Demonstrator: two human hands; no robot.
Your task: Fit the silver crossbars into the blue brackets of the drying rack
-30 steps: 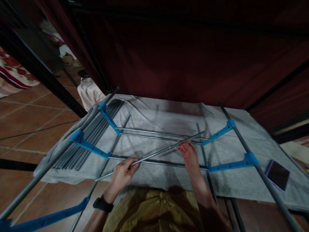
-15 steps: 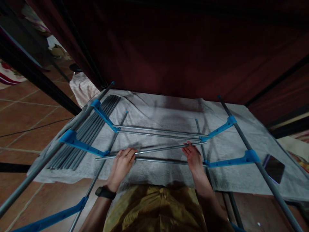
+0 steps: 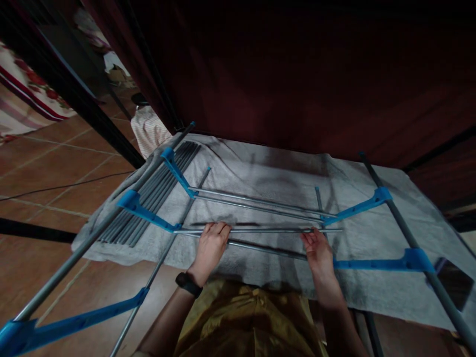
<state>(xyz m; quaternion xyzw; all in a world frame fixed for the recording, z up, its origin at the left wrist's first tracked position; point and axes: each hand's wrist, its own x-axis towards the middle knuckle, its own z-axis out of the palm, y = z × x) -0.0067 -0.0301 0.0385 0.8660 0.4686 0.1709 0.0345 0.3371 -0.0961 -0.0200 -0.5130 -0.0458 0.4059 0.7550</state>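
Observation:
A thin metal tube runs crosswise in front of me, held at two places. My left hand is wrapped round it left of the middle, and its left end lies by the tip of a blue plastic bracket. Near the right end, my right hand has its fingers closed on the same tube, which sticks out past them. Just below runs a second crossbar, partly hidden by my hands. Farther back, two more crossbars join the blue brackets of the frame.
Several loose grey tubes lie side by side on the cloth-covered table. Long upright tubes of the frame flank both sides. A phone rests at the right. A dark red curtain hangs behind the table.
The view has turned a little left. The held tube has shifted right relative to the frame and gone from slanting to nearly level; its left end now meets the left bracket's tip.

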